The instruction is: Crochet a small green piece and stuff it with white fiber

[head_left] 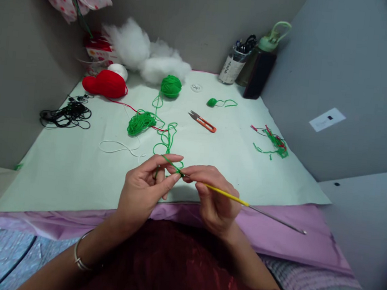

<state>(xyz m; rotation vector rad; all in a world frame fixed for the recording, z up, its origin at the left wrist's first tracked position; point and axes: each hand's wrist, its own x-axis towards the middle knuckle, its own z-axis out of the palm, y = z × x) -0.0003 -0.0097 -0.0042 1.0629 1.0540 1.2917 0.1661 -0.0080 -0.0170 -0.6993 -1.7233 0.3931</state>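
Observation:
My right hand (216, 197) grips a crochet hook (229, 195) by its yellow handle, the bare metal end pointing down to the right. The hook's other tip meets a small piece of green crochet (179, 174), which my left hand (145, 186) pinches between thumb and fingers. Green yarn (168, 142) runs over my raised left index finger and trails back across the table. Beyond my hands lie a loose green yarn bundle (142, 122) and a green yarn ball (171, 86). The stitches themselves are too small to make out.
Orange-handled thread snips (202, 121) lie mid-table, near a small green piece (211, 102). Red yarn (106, 84), white stuffing (154, 59) and tangled black cord (68, 112) are at the left and back. Yarn scraps (276, 143), a pen cup (233, 66) and a phone (260, 75) stand or lie right.

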